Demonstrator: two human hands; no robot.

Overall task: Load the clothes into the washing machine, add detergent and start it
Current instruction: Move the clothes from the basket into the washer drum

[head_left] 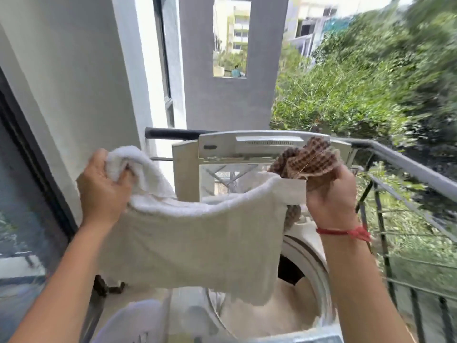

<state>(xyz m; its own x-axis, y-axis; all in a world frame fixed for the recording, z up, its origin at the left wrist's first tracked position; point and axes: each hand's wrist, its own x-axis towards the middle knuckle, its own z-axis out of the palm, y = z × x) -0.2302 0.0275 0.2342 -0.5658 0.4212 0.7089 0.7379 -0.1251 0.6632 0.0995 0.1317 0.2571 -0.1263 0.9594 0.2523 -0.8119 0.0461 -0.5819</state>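
The person holds a white towel (193,243) stretched between both hands, in the air above the open washing machine (304,253). The left hand (103,186) has its fingers curled tightly around one bunched corner of the towel. The right hand (331,194) grips the opposite corner, and its fingers also close around a brown checked cloth (309,162), which is crumpled above the hand and hangs a little below it. The towel sags in the middle, and its lower edge hangs over the mouth of the drum without touching it. The lid (247,144) of the machine stands upright behind the towel. Inside the drum something dark shows, but I cannot tell what it is. A red thread (346,232) is tied around the right wrist. To the right runs a metal railing (408,167) with green trees (358,82) behind it, and a grey wall (222,95) stands behind the machine.
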